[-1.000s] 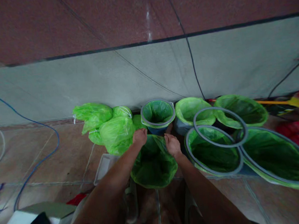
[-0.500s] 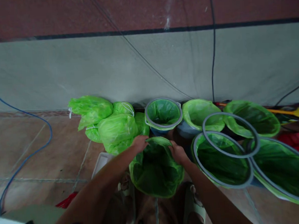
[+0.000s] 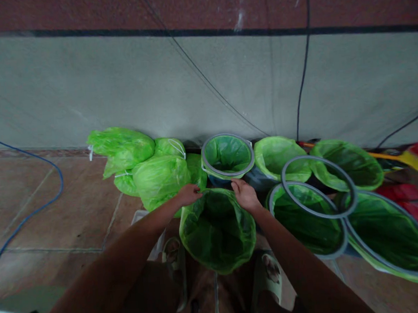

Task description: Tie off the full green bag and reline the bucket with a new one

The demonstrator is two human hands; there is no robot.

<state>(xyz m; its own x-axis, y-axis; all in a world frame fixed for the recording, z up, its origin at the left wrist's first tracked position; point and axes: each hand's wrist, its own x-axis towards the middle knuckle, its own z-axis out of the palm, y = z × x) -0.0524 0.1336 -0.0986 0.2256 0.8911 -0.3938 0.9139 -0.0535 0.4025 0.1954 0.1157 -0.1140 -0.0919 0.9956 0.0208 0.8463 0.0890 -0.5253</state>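
A bin lined with a green plastic bag (image 3: 221, 264) stands between my feet, its mouth facing up and the liner's edge spread round the rim. At the far left of that rim, my left hand (image 3: 189, 195) has its fingers curled closed on the liner's edge. My right hand (image 3: 246, 195) is closed at the far right of the same rim, thumb and fingers bent over the edge. Just behind stands another green-lined bin with a grey ring (image 3: 206, 165) around its mouth. Tied green bags (image 3: 162, 176) lie beside my left hand.
To the right are more lined bins (image 3: 281, 147), some with grey rings. A loose grey ring (image 3: 353, 197) rests across two of them. A blue cable (image 3: 60, 180) runs over the tiled floor at left. A wall (image 3: 119, 86) rises behind, with a yellow-and-red tool (image 3: 409, 160) at far right.
The liner's back edge, pulled up between my hands before, now lies down around the rim. My hands have moved slightly up and apart. The view has shifted a little.
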